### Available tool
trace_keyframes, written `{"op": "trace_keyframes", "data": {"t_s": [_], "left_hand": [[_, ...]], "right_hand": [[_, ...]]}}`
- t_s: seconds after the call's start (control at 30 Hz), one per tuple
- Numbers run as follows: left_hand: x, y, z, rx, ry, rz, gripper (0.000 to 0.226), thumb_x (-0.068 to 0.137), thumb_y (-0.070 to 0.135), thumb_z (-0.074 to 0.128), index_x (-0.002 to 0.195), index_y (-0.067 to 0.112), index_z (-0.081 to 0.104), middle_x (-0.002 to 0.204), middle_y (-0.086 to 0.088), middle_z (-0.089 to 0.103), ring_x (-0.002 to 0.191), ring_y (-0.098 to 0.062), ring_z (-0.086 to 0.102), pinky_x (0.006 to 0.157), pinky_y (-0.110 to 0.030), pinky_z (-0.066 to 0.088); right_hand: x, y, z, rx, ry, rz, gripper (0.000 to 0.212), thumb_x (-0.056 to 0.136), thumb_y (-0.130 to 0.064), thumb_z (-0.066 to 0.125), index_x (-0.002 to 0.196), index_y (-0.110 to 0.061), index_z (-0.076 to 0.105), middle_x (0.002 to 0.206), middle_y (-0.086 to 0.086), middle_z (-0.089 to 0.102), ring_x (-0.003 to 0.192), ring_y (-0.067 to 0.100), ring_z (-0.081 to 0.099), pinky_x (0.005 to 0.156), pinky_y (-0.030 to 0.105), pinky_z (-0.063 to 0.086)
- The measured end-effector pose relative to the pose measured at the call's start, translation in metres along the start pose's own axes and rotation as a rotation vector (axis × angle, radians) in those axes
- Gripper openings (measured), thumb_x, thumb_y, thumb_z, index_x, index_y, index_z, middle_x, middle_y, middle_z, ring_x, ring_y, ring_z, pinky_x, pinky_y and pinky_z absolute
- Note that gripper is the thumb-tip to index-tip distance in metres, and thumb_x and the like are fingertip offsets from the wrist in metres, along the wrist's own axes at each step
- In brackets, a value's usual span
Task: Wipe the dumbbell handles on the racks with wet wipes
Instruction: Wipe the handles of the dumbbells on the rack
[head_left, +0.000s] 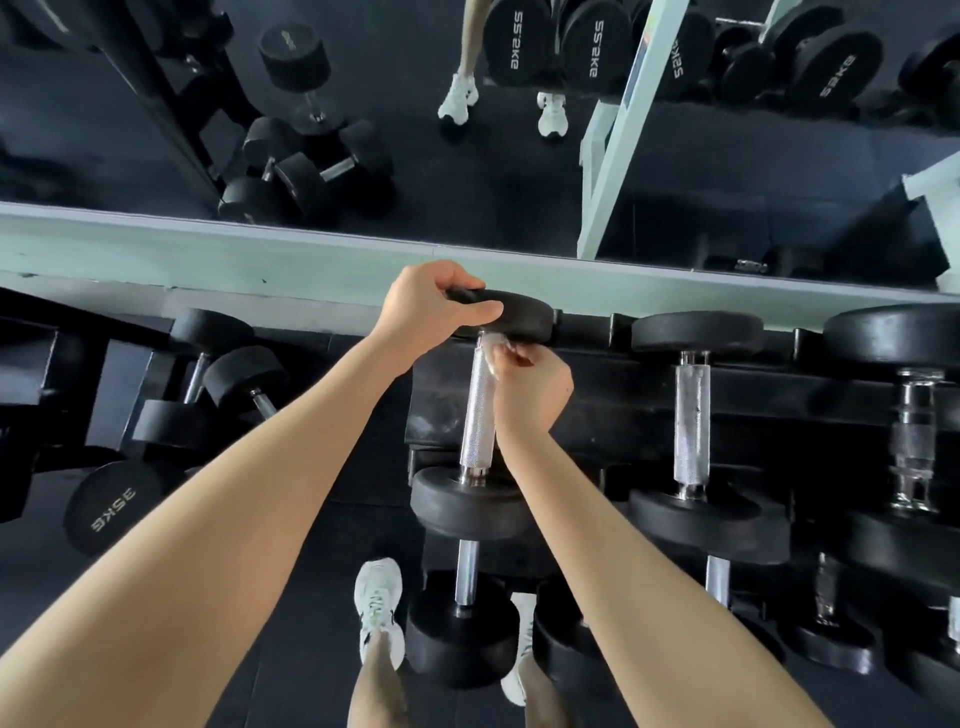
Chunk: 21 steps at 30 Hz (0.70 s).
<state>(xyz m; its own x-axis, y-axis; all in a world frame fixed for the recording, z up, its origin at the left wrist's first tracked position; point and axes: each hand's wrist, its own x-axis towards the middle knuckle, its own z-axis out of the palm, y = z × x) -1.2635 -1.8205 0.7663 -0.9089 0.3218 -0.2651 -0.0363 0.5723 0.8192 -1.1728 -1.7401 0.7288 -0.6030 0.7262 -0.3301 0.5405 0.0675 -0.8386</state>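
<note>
A black dumbbell lies on the top row of the black rack (587, 410), its knurled metal handle (478, 415) running toward me. My left hand (431, 312) grips the rim of the dumbbell's far head (524, 317). My right hand (530, 384) pinches a white wet wipe (491, 345) against the far end of the handle, just under that head. The near head (467, 504) sits free at the rack's front edge.
Two more dumbbells (693, 426) lie to the right on the same row, with others on a lower row below. Loose dumbbells (109, 506) sit on the floor at left. A wall mirror (467, 130) stands behind the rack. My white shoes (379, 608) are on the dark floor.
</note>
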Motion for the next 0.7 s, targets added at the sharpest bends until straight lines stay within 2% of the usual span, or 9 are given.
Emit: {"op": "trace_keyframes", "data": {"t_s": [0.1, 0.17, 0.23, 0.33, 0.37, 0.43, 0.5, 0.57, 0.7], "left_hand": [[0.003, -0.002, -0.002, 0.000, -0.040, 0.025, 0.029, 0.073, 0.030, 0.080, 0.097, 0.018, 0.068, 0.084, 0.015, 0.062, 0.076, -0.001, 0.054, 0.067, -0.016, 0.045], [0.007, -0.004, -0.004, 0.005, -0.069, 0.033, 0.029, 0.072, 0.032, 0.080, 0.095, 0.018, 0.068, 0.084, 0.014, 0.062, 0.075, -0.003, 0.056, 0.067, -0.017, 0.045], [0.009, -0.006, -0.006, 0.004, -0.091, 0.041, 0.029, 0.072, 0.033, 0.080, 0.093, 0.018, 0.068, 0.086, 0.011, 0.064, 0.076, -0.006, 0.057, 0.070, -0.021, 0.048], [0.013, -0.008, -0.006, 0.021, -0.117, 0.084, 0.028, 0.072, 0.035, 0.080, 0.090, 0.018, 0.066, 0.085, 0.009, 0.064, 0.074, -0.008, 0.057, 0.069, -0.024, 0.049], [0.013, -0.007, -0.006, 0.028, -0.122, 0.097, 0.028, 0.072, 0.035, 0.080, 0.090, 0.018, 0.066, 0.085, 0.009, 0.064, 0.074, -0.008, 0.057, 0.068, -0.024, 0.049], [0.015, -0.007, -0.007, 0.035, -0.133, 0.109, 0.028, 0.072, 0.035, 0.080, 0.090, 0.019, 0.065, 0.084, 0.011, 0.063, 0.073, -0.006, 0.056, 0.065, -0.022, 0.048], [0.018, -0.006, -0.010, 0.028, -0.162, 0.085, 0.028, 0.072, 0.035, 0.080, 0.088, 0.019, 0.065, 0.080, 0.013, 0.061, 0.070, -0.003, 0.055, 0.062, -0.020, 0.046], [0.021, -0.008, -0.012, 0.013, -0.179, 0.070, 0.030, 0.071, 0.036, 0.081, 0.089, 0.018, 0.066, 0.081, 0.014, 0.061, 0.071, -0.003, 0.055, 0.064, -0.020, 0.047], [0.021, -0.009, -0.010, 0.038, -0.178, 0.090, 0.031, 0.070, 0.040, 0.080, 0.089, 0.021, 0.065, 0.088, 0.010, 0.064, 0.074, -0.007, 0.058, 0.068, -0.026, 0.051]], "right_hand": [[-0.027, 0.012, 0.003, -0.080, 0.046, -0.073, 0.043, 0.088, -0.012, 0.062, 0.053, -0.024, 0.041, 0.051, -0.014, 0.040, 0.048, 0.005, 0.038, 0.050, 0.009, 0.033], [-0.050, 0.031, 0.000, -0.120, 0.033, -0.068, 0.036, 0.087, -0.008, 0.062, 0.057, -0.021, 0.048, 0.054, -0.015, 0.044, 0.050, 0.003, 0.042, 0.050, 0.009, 0.035], [-0.055, 0.038, -0.002, -0.183, 0.012, -0.044, 0.028, 0.086, -0.008, 0.064, 0.060, -0.009, 0.055, 0.056, -0.007, 0.050, 0.053, 0.005, 0.043, 0.051, 0.014, 0.033], [-0.027, 0.011, 0.004, -0.207, 0.115, -0.036, 0.034, 0.082, -0.012, 0.064, 0.054, -0.006, 0.046, 0.050, 0.000, 0.039, 0.049, 0.011, 0.032, 0.044, 0.017, 0.025], [-0.014, -0.002, 0.009, -0.177, 0.178, 0.011, 0.030, 0.082, -0.013, 0.064, 0.056, -0.008, 0.048, 0.051, -0.001, 0.041, 0.049, 0.011, 0.034, 0.043, 0.015, 0.026], [0.002, -0.021, 0.018, -0.015, 0.287, 0.147, 0.016, 0.081, -0.012, 0.066, 0.067, -0.012, 0.057, 0.064, -0.001, 0.057, 0.059, 0.011, 0.049, 0.046, 0.009, 0.031], [-0.010, -0.020, 0.026, 0.048, 0.329, 0.188, 0.006, 0.080, -0.015, 0.070, 0.077, -0.012, 0.065, 0.073, -0.001, 0.063, 0.067, 0.011, 0.054, 0.055, 0.012, 0.037], [-0.037, -0.006, 0.027, 0.044, 0.287, 0.129, 0.013, 0.077, -0.019, 0.075, 0.076, -0.009, 0.067, 0.067, -0.005, 0.060, 0.065, 0.010, 0.053, 0.060, 0.019, 0.040], [-0.045, 0.002, 0.019, -0.057, 0.255, 0.076, 0.020, 0.075, -0.020, 0.076, 0.068, -0.007, 0.063, 0.060, -0.004, 0.056, 0.062, 0.013, 0.052, 0.058, 0.022, 0.039]]}}
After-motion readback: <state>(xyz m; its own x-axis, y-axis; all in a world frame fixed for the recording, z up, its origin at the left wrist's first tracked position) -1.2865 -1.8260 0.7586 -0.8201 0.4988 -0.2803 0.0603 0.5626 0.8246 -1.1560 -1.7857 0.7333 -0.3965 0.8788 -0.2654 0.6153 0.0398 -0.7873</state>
